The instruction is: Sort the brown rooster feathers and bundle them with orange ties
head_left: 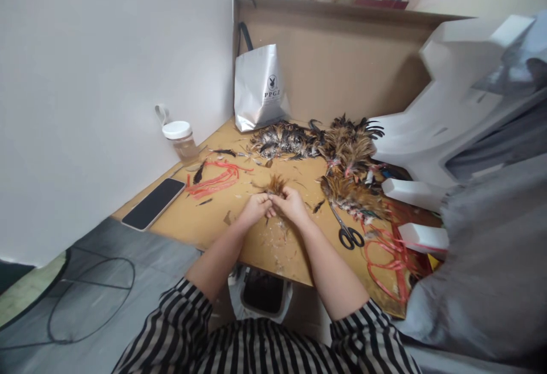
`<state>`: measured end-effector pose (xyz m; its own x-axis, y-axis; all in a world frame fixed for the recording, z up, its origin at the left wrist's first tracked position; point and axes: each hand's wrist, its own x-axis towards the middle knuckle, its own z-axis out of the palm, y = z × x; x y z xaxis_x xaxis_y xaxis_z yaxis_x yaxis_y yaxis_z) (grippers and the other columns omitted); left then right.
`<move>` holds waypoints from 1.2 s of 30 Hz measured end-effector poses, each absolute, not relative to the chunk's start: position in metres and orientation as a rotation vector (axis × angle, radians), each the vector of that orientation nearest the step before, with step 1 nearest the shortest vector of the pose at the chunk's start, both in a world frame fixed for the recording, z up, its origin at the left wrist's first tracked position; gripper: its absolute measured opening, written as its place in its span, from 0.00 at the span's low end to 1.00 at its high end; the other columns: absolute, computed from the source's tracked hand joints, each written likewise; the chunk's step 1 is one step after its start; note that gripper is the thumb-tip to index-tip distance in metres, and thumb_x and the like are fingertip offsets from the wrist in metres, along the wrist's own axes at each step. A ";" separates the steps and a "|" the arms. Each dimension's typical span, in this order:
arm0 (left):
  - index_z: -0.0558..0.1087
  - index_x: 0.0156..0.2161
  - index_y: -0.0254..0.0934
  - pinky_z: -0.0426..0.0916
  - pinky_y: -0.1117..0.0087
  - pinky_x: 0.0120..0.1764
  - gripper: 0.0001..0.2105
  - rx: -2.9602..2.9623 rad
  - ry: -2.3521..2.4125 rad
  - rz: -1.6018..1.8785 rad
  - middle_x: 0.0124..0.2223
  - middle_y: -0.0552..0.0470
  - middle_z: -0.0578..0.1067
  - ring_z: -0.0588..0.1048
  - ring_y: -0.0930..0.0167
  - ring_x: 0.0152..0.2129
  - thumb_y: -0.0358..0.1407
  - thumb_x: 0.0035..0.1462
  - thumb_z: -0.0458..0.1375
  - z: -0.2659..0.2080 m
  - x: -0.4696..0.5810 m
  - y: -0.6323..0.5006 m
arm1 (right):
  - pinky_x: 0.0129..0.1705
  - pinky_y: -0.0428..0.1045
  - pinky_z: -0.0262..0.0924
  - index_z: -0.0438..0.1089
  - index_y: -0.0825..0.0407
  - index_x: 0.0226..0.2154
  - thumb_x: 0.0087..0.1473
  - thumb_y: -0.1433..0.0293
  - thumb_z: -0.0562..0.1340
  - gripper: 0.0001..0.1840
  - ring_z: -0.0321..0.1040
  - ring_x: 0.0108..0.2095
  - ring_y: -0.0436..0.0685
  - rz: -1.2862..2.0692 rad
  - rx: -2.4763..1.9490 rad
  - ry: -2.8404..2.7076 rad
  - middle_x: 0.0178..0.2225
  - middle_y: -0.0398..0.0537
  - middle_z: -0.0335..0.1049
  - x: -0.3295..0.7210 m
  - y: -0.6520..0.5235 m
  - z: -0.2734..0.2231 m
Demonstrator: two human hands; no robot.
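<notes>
Over the middle of the table, my left hand and my right hand meet with fingers closed on a small bunch of brown feathers. The feather tips fan out beyond my fingers; the quill ends are mostly hidden by them. Loose fluff and feather bits lie below my hands. To the right rests a bundle of brown feathers, with black-handled scissors beside it. Left of my hands are cut strips of red plastic ribbon.
A phone and a lidded jar stand at the left. Behind are dark feathers, more brown bundles and a silver bag. Tangled red ribbon lies right. A bin sits below the table edge.
</notes>
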<state>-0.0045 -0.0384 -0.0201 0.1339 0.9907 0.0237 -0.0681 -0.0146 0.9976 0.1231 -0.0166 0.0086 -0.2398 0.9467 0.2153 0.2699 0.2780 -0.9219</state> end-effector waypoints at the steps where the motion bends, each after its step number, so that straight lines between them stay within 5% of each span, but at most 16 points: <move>1: 0.68 0.24 0.31 0.61 0.78 0.18 0.07 1.238 1.049 1.160 0.16 0.54 0.70 0.66 0.79 0.12 0.33 0.48 0.56 -0.019 -0.004 -0.039 | 0.19 0.43 0.45 0.63 0.53 0.20 0.40 0.63 0.61 0.11 0.50 0.17 0.46 0.990 -1.121 -1.693 0.15 0.38 0.56 0.122 -0.017 0.008; 18: 0.72 0.26 0.30 0.62 0.76 0.21 0.08 1.191 0.999 1.119 0.20 0.51 0.72 0.68 0.77 0.15 0.35 0.45 0.58 -0.018 -0.005 -0.041 | 0.19 0.44 0.47 0.64 0.54 0.21 0.39 0.63 0.63 0.11 0.55 0.16 0.47 1.440 -0.973 -1.652 0.14 0.39 0.61 0.132 -0.013 0.014; 26: 0.72 0.28 0.30 0.57 0.78 0.19 0.12 0.983 1.066 1.339 0.25 0.49 0.74 0.66 0.80 0.15 0.40 0.44 0.60 -0.010 -0.012 -0.037 | 0.26 0.44 0.54 0.68 0.55 0.30 0.38 0.62 0.63 0.16 0.61 0.22 0.49 1.211 -1.086 -1.551 0.23 0.44 0.68 0.147 0.003 0.013; 36: 0.72 0.31 0.30 0.57 0.79 0.21 0.13 0.785 0.984 1.523 0.27 0.50 0.74 0.66 0.81 0.17 0.40 0.43 0.61 -0.012 -0.017 -0.034 | 0.27 0.44 0.51 0.70 0.54 0.23 0.45 0.65 0.56 0.11 0.61 0.24 0.49 0.567 -1.483 -2.110 0.23 0.44 0.69 0.159 0.009 -0.003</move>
